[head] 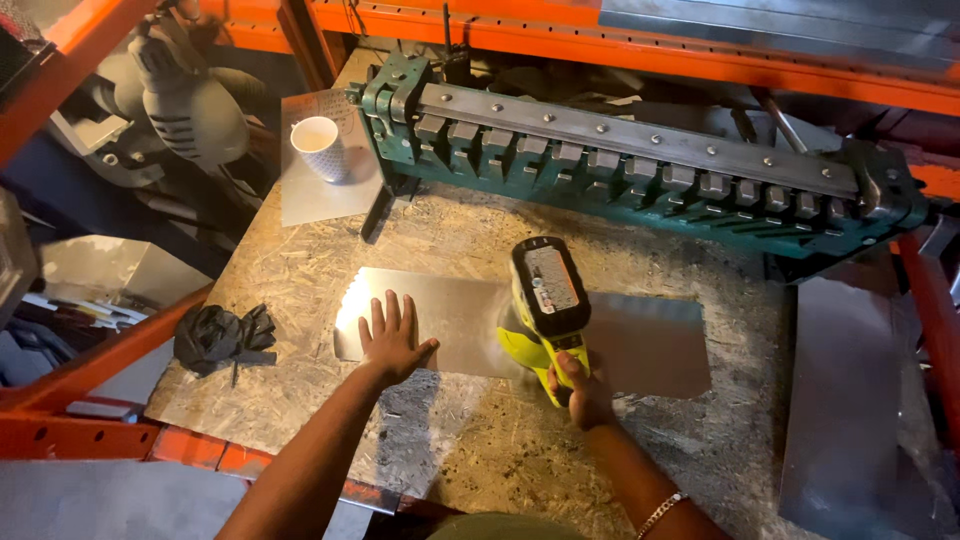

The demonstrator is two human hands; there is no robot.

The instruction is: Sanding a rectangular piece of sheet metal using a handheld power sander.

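Looking down from the head camera, I am pressing my left hand [392, 340] flat, fingers spread wide, on the near left part of a sheet of galvanised metal [450, 315] that is lying on the chipboard workbench [300, 260]. My right hand [580, 392] is wrapping closed around the grip of a yellow-green cordless power tool [545, 300], just to the right of my flat hand, with its battery end tilting up toward me and its working end pointing down at the sheet; the tip itself is hidden behind the tool body, so I cannot tell whether it is touching the metal. The sheet is stretching away to the right of the tool as well, its near edge running close to my right wrist. Beyond both hands a green finger brake [640, 170] is sitting across the far side of the bench, and a white paper cup [318, 147] is standing far to the left of it. A pair of black gloves [222, 338] is lying well left of my left hand, near the bench edge. To do this well, I judge I should be keeping my palm bearing down firmly so the sheet is not sliding or chattering, keeping my fingers well apart from the tool's working end, and holding the tool steady and square to the metal.
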